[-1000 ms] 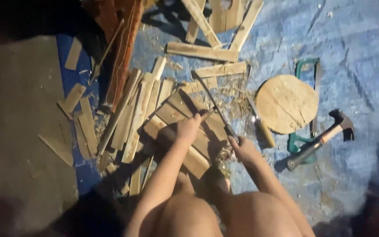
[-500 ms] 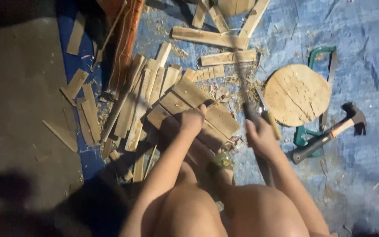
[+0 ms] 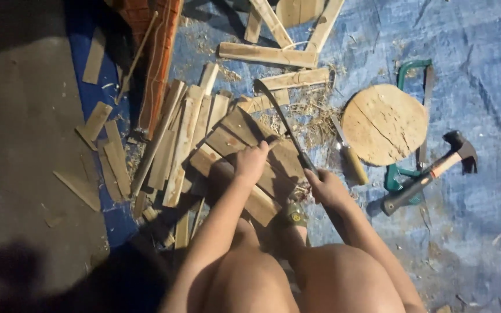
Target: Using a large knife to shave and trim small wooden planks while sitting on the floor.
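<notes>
From up here I see my left hand (image 3: 251,162) pressed down, fingers curled, on the top of a flat wooden slat (image 3: 244,152) that lies slanted across a heap of similar slats at centre frame. My right hand (image 3: 327,188) is wrapped tight round the handle of a long curved blade (image 3: 282,119), which runs up and to the left from the fist, its tip reaching the wood shavings (image 3: 308,113) above the slats. The blade lies just beside the right edge of the slat under my left hand; I cannot tell whether it touches the wood.

To the right of the blade, a round wooden disc (image 3: 384,123) lies flat on the blue tarp (image 3: 482,75), with a knife with a pale handle (image 3: 349,156) at its left edge. A green-framed hacksaw (image 3: 418,98) sits partly under the disc's right side, and a claw hammer (image 3: 436,171) lies slanted just below it, head toward the right.

The pile of slats crowds the left of my hands as far as the tarp's edge, where bare dark floor (image 3: 24,116) starts. Longer boards (image 3: 268,55) lie across the upper centre. The widest open tarp is at right and lower right, beyond the hammer.
</notes>
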